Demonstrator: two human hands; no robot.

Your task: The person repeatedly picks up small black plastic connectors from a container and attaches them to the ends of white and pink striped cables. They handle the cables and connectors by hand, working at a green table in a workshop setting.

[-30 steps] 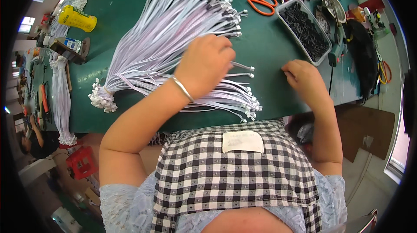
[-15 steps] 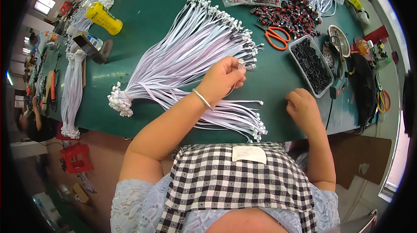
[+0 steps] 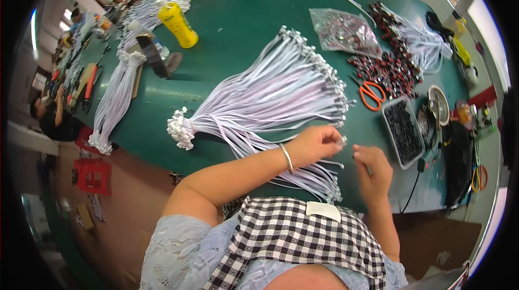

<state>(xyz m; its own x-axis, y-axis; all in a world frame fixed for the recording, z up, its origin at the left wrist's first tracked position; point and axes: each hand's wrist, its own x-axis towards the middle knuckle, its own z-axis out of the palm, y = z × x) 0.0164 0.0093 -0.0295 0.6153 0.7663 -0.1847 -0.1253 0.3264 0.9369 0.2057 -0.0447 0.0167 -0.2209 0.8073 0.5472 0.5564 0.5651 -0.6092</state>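
A large tied bundle of white and pale-pink flat cables fans out over the green table, with white connectors at both ends. My left hand is closed in a pinch on the end of one cable, whose white connector sticks out past the fingertips. Facing it, a short gap away, my right hand pinches a small black piece, mostly hidden by the fingers. Below my left wrist lie several cables split off from the main fan.
Right of the hands stands a clear tray of small black pieces. Beyond it are orange-handled scissors, a heap of red-and-black parts and a plastic bag. A yellow bottle and another cable bundle lie left.
My two hands have come close together, the left carrying the cable end toward the right hand. A small black piece now shows at my right fingertips. The whole view has shifted.
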